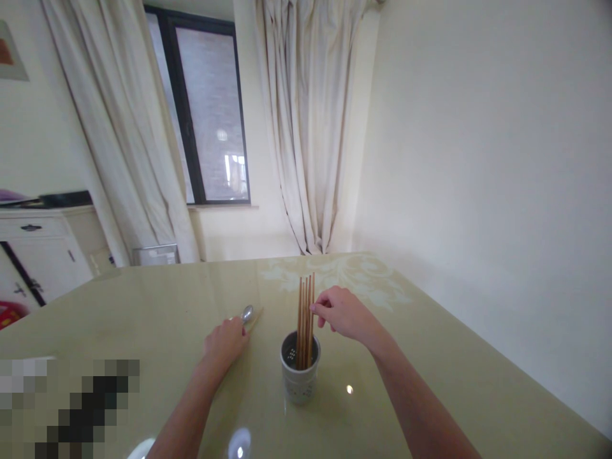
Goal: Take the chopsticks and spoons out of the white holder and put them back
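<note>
A grey utensil holder (pixel 300 384) stands upright on the table, with small holes showing in its inner wall. Several wooden chopsticks (pixel 302 322) rise from it, bunched toward its right side. My right hand (pixel 342 311) is closed in a pinch at the rightmost chopstick, above the rim. To the left of the holder, my left hand (pixel 225 339) is closed low over the tabletop around a metal spoon (pixel 247 313) and a light wooden chopstick (pixel 257 317). The spoon's bowl and one chopstick end stick out past the fingers; their other parts are hidden.
The glossy pale green table (pixel 157 319) reaches toward a window (pixel 213 115) and curtains (pixel 310 127). A plain wall (pixel 488 159) runs along the right. A white cabinet (pixel 45 242) stands at far left. Part of a white object (pixel 141 450) shows beside my left forearm; the lower left corner is pixelated.
</note>
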`<state>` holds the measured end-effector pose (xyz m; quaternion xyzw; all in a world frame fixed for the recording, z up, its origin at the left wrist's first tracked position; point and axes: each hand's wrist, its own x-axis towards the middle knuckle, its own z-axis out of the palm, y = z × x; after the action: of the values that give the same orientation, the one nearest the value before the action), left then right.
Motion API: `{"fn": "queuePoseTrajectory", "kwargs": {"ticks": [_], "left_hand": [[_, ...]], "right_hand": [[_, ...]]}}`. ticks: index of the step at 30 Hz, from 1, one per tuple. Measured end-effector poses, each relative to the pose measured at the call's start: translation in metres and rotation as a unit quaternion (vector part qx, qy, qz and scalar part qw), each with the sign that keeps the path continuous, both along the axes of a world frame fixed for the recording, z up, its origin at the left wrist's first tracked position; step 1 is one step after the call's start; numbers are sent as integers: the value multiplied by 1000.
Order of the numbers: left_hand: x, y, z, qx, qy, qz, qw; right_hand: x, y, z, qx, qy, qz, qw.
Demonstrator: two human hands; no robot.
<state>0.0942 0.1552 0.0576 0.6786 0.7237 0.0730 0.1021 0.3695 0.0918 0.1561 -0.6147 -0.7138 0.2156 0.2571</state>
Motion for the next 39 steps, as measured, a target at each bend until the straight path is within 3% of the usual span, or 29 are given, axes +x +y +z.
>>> {"fn": "queuePoseTrajectory", "kwargs": {"ticks": [4,6,10,12,14,19,21,24,26,28,30,33,39], "left_hand": [[3,0,26,10,-74,-36,997],[8,-6,48,40,-183,-90,978],[27,-35,90,126,-439,-202,866],[40,-52,102,148,-462,-233,843],[51,-66,108,163,-459,-248,837],[57,-68,109,173,-472,-250,828],[42,-53,104,163,-445,-235,849],[4,-22,80,129,-345,-198,908],[-23,-2,55,87,-233,-152,957],[-43,13,28,42,-91,-59,993],[-53,22,4,20,-13,2,1000],[-53,26,-21,25,18,25,999],[-48,26,-40,35,8,24,999]], "right_hand": [[4,-4,10,54,-25,-40,997],[2,-9,17,113,-3,-54,992],[-15,-22,27,166,178,30,970],[-25,-28,28,162,258,82,949],[-34,-32,27,160,306,108,932],[-32,-29,25,183,357,75,913],[-26,-23,23,209,352,46,911],[-20,-13,18,218,316,17,923],[-21,-8,13,203,270,9,941],[-24,-5,8,188,206,2,960],[-29,-4,4,170,142,-4,975],[-35,-4,-2,140,75,-10,987],[-41,-2,-12,113,3,-30,993]]}}
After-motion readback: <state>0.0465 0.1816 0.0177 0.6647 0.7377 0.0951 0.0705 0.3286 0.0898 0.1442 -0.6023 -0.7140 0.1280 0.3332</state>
